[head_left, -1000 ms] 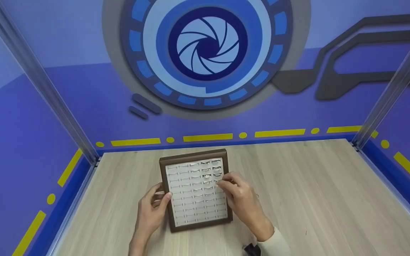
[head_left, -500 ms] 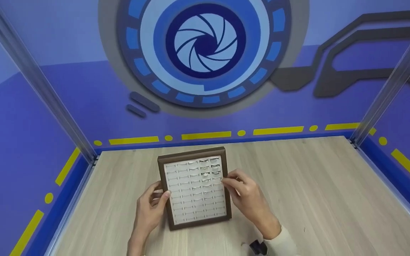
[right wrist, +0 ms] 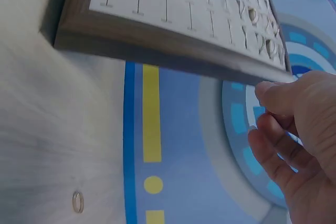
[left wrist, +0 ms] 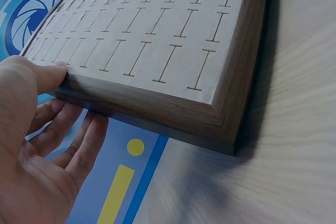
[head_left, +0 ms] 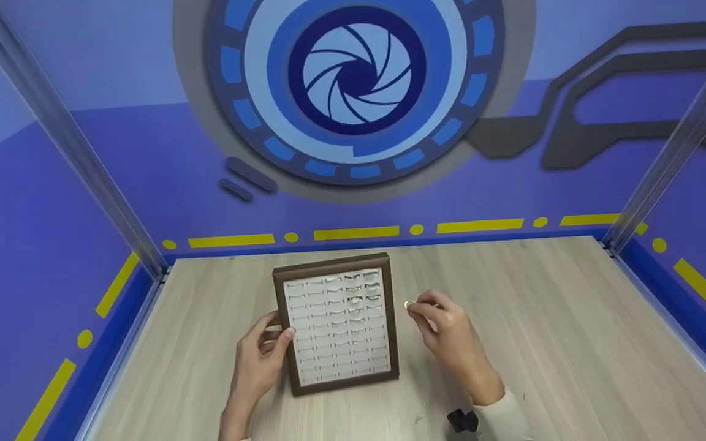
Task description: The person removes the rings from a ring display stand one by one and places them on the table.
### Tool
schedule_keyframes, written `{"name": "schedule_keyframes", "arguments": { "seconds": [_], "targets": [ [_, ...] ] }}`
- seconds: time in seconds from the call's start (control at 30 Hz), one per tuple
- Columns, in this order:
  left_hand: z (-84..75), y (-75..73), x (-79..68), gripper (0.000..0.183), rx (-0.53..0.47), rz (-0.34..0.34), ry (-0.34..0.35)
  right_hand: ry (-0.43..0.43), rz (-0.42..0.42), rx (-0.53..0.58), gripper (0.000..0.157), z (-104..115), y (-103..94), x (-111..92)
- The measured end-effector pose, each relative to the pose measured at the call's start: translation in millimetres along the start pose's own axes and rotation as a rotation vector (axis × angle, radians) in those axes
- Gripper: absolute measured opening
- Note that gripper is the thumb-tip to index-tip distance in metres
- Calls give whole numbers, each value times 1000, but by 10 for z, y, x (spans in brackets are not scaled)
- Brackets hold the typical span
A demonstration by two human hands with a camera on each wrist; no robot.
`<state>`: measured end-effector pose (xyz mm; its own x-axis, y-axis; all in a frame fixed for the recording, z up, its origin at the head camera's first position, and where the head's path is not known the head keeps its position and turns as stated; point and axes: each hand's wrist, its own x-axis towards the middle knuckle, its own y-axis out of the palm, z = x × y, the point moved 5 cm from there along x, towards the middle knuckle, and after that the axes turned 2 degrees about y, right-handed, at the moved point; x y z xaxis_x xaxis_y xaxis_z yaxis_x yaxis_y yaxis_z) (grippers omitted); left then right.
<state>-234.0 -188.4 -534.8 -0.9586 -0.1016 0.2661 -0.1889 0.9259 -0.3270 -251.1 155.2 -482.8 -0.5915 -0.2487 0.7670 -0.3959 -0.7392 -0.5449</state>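
A ring display tray [head_left: 337,352] with a brown wood frame and a white slotted insert leans back above the table. My left hand [head_left: 260,355] grips its left edge, thumb on the front rim and fingers behind, as the left wrist view also shows. Several rings [head_left: 353,290] sit in slots toward the upper right; many lower slots hold none. Just right of the frame, my right hand [head_left: 451,327] pinches a small shiny ring [head_left: 409,304] between thumb and forefinger. In the right wrist view this hand [right wrist: 299,129] overlaps the frame's edge, and the pinched ring is mostly hidden.
Another ring [right wrist: 78,201] lies on the table in the right wrist view. The pale wood tabletop [head_left: 573,324] ends at a blue printed wall [head_left: 144,165], with metal posts [head_left: 671,141] at both corners. A black piece [head_left: 463,421] sits at the right sleeve.
My right hand has drawn away from the tray to the right, and a ring now shows at its fingertips. The left hand and tray stay nearly in place.
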Motion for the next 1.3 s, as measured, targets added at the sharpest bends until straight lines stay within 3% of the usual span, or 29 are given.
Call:
{"name": "schedule_keyframes", "arguments": {
  "seconds": [0.6,0.83,1.07,1.3],
  "targets": [
    [-11,-16,12,47,-1,5,-14,208,120,-39,19,-474,-86,-181],
    [-17,-33,11,47,-15,6,-11,337,202,-61,17,-655,-70,-290],
    [-9,-23,16,48,-18,15,-22,358,265,-97,15,-767,-69,-377],
    [4,-6,2,48,-36,22,-33,459,340,-115,11,-860,-74,-507]
  ]
}}
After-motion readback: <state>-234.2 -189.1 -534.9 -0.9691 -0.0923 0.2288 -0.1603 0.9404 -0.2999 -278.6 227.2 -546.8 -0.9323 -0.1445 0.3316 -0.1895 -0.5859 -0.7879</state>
